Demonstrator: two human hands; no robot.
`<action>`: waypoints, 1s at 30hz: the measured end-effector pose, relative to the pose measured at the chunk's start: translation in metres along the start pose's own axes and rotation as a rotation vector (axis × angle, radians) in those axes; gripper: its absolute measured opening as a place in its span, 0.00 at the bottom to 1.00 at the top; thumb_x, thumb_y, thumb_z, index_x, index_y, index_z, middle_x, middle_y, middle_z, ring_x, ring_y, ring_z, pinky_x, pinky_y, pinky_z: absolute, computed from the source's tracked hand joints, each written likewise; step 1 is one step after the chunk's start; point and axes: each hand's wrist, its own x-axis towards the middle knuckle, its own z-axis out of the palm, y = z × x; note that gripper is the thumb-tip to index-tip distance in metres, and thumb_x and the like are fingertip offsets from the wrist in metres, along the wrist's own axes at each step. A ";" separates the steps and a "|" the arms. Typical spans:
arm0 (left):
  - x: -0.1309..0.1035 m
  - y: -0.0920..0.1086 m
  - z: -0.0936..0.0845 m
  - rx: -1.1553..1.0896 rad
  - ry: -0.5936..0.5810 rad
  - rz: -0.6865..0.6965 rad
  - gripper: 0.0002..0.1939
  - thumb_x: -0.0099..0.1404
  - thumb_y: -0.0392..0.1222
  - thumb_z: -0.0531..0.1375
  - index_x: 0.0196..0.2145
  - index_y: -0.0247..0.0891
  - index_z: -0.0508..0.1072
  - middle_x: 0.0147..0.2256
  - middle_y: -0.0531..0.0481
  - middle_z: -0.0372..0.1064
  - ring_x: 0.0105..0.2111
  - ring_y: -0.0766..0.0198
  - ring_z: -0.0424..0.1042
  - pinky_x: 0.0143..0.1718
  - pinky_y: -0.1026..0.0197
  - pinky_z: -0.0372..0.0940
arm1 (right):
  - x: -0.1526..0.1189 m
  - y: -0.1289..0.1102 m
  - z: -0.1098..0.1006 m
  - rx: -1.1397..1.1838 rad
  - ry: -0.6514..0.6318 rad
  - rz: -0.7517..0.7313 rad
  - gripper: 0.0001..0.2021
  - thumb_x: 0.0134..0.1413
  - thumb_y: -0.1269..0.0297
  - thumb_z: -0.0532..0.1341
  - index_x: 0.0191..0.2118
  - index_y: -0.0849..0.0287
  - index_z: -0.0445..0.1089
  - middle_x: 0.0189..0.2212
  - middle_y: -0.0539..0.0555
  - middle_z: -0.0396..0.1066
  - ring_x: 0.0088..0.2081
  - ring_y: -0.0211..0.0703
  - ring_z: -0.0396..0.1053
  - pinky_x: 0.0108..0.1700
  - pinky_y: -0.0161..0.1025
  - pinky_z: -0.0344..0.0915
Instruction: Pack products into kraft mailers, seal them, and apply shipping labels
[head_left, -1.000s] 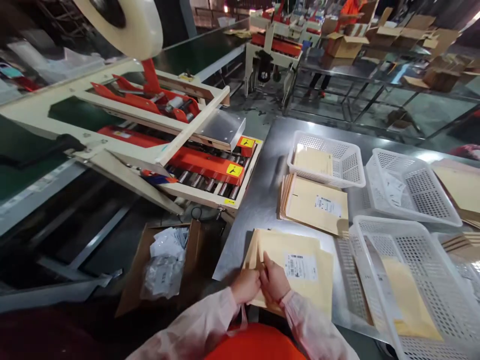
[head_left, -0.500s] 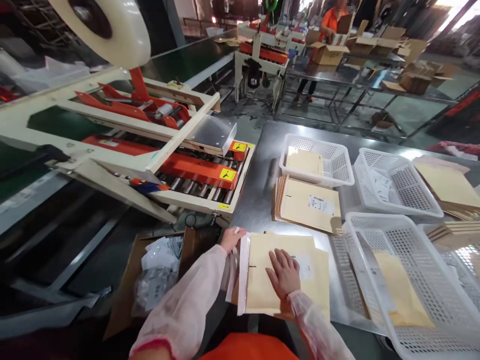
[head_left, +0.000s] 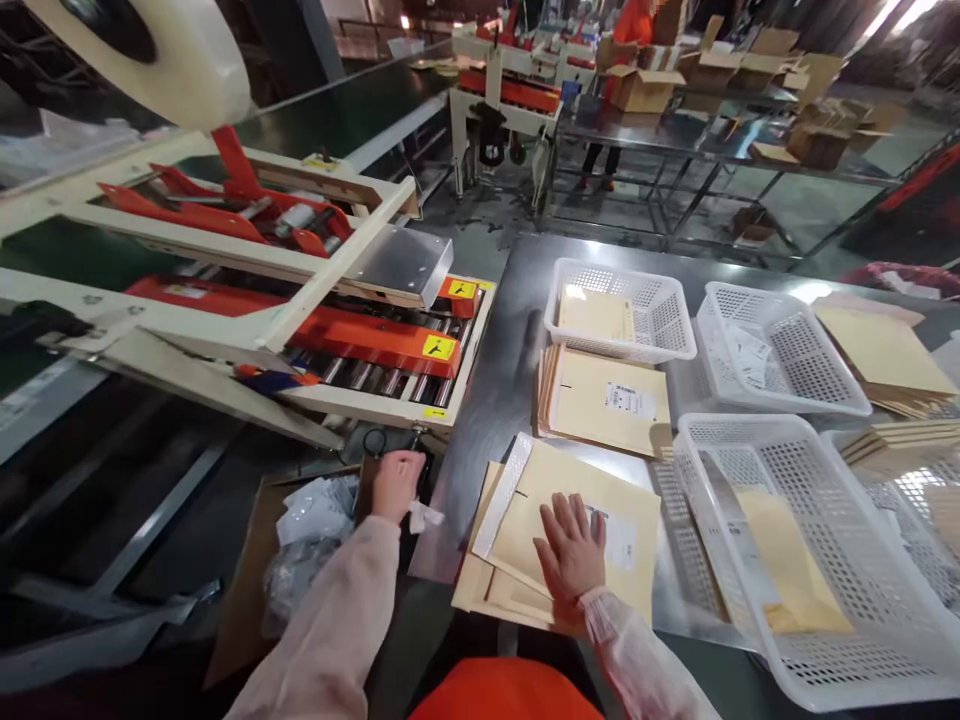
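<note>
Envelope point(head_left: 559, 472), tan, labelled: near end of metal table point(head_left: 499, 380), topmost of a pile point(head_left: 480, 590), shiny flap band point(head_left: 510, 490) to the left. Judged light, bendable, lightly padded; band probably tacky, so best lifted by the right edge. Right hand point(head_left: 571, 550): flat upon it, fingers spread, gripping nothing. Left hand point(head_left: 396, 487): fingers curled, off the table's left edge, beside white strip point(head_left: 426, 516); hold on strip cannot be told.

Pale pinkish sleeves point(head_left: 341, 605) with gathered cuffs point(head_left: 593, 599) are worn with an orange garment point(head_left: 506, 691)
</note>
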 end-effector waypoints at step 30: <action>-0.027 0.110 0.148 1.057 -0.607 0.638 0.16 0.68 0.43 0.51 0.39 0.44 0.79 0.39 0.40 0.76 0.41 0.53 0.75 0.43 0.54 0.66 | -0.025 0.000 0.037 0.214 0.046 -0.131 0.29 0.60 0.56 0.57 0.67 0.39 0.53 0.67 0.49 0.52 0.66 0.67 0.51 0.62 0.73 0.39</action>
